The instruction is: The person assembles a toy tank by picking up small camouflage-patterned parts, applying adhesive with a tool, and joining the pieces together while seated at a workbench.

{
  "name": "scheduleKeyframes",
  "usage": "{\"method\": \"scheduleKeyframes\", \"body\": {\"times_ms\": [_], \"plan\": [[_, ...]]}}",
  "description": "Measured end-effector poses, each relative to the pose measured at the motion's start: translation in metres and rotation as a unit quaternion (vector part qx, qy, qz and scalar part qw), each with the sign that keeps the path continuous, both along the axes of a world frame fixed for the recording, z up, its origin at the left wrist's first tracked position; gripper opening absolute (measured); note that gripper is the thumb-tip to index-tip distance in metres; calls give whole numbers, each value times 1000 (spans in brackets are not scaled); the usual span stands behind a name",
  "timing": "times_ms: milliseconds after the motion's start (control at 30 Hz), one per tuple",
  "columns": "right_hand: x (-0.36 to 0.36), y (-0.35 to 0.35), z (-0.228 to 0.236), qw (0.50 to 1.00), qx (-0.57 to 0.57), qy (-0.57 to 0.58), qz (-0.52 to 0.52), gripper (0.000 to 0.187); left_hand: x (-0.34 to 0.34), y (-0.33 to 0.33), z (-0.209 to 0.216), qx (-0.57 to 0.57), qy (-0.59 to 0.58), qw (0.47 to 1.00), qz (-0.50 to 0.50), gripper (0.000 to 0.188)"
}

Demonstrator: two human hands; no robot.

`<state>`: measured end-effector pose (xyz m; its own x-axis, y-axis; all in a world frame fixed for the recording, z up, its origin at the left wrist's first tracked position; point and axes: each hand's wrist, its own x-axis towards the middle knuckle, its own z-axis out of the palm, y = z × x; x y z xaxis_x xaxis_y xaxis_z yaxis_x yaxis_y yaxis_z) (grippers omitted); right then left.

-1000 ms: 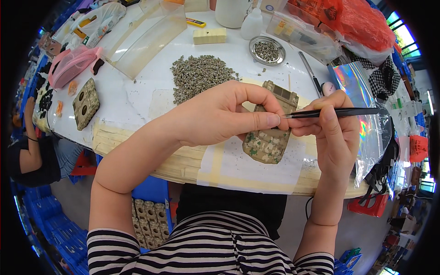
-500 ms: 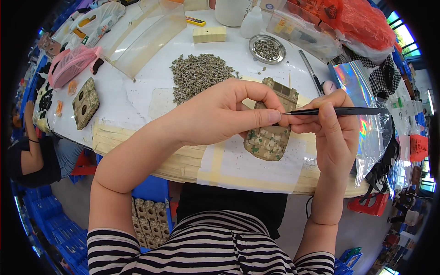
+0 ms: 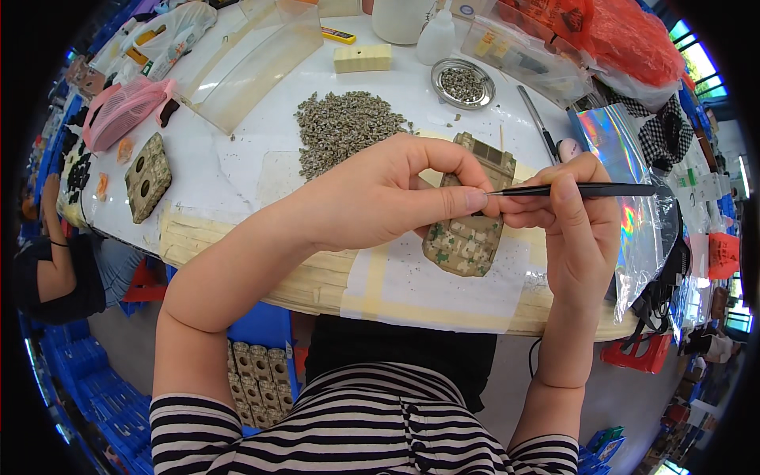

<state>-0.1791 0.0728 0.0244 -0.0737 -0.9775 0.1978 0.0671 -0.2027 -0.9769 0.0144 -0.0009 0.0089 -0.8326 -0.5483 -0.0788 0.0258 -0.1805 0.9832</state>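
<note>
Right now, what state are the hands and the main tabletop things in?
Left hand: thumb and forefinger pinched; any contents hidden.
Right hand: gripping the tweezers.
Tweezers: roughly level, tip at the left hand.
Case: partly hidden by the left hand; whether held is unclear.
Pile: loose bits, heaped.
Dish: partly filled.
Squeeze bottle: upright.
Red bag: crumpled.
Holed panel: lying flat.

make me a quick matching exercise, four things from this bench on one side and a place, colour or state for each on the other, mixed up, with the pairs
1. tweezers
2. round metal dish
3. pink mesh item
4. rectangular block

A. on the left side of the table
B. pale yellow
C. held in the right hand
D. holding small pieces

Pairs: 1-C, 2-D, 3-A, 4-B
</note>
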Motion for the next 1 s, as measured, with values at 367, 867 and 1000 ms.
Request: {"method": "scheduleKeyframes", "body": {"times_ms": [367, 867, 1000], "plan": [[0, -1, -1, 1000, -2, 0, 0, 16, -1, 0, 0, -1, 0, 1000, -1, 17], [1, 5, 4, 998, -69, 8, -4, 18, 1, -5, 2, 63, 13, 997, 33, 17], [0, 5, 2, 993, -114, 28, 15, 18, 1, -7, 2, 118, 47, 992, 27, 17]]}}
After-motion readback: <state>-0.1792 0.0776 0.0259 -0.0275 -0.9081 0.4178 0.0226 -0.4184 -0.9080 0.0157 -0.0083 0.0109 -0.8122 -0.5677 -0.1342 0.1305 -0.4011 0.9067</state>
